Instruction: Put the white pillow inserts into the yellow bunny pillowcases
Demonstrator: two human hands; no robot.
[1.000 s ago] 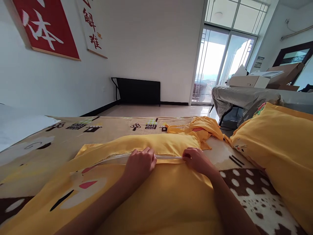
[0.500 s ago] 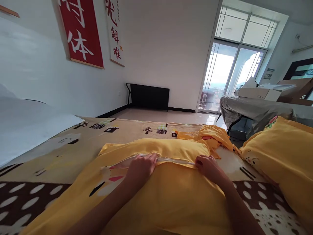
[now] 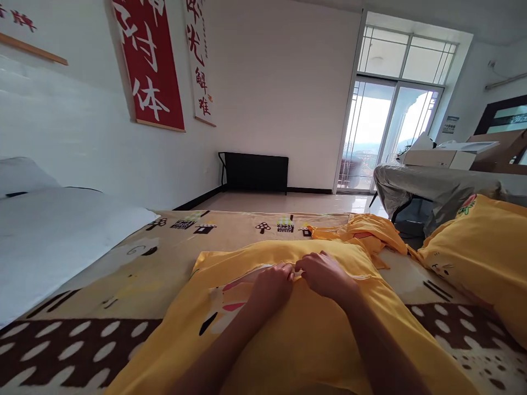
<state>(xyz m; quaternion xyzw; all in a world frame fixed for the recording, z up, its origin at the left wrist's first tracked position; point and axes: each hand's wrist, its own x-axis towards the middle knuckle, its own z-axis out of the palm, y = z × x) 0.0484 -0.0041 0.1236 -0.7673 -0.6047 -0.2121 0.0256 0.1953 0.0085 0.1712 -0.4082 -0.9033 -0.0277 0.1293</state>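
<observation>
A yellow pillowcase (image 3: 313, 334) with a printed animal face lies spread on the patterned blanket before me. A pale zipper (image 3: 360, 277) runs across it, lying closed to the right of my hands. Over the pillowcase's middle, my left hand (image 3: 272, 284) is closed on the zipper edge, its fingers curled down. Right beside it, my right hand (image 3: 325, 274) pinches the zipper, the two sets of fingertips nearly touching. Whether a zipper pull is between the fingers cannot be made out. Left of my hands, the zipper edge gapes slightly over the print.
A plump yellow pillow (image 3: 486, 258) lies at the right, near a crumpled yellow cloth (image 3: 370, 230). White bedding (image 3: 61, 236) covers the left side. Beyond the blanket (image 3: 230, 219), a plastic-covered table (image 3: 399, 181) holds boxes, and a black folded table (image 3: 255, 173) leans against the wall.
My right hand has moved left along the zipper from the pillowcase's right side to meet my left hand. The view has shifted slightly left and up.
</observation>
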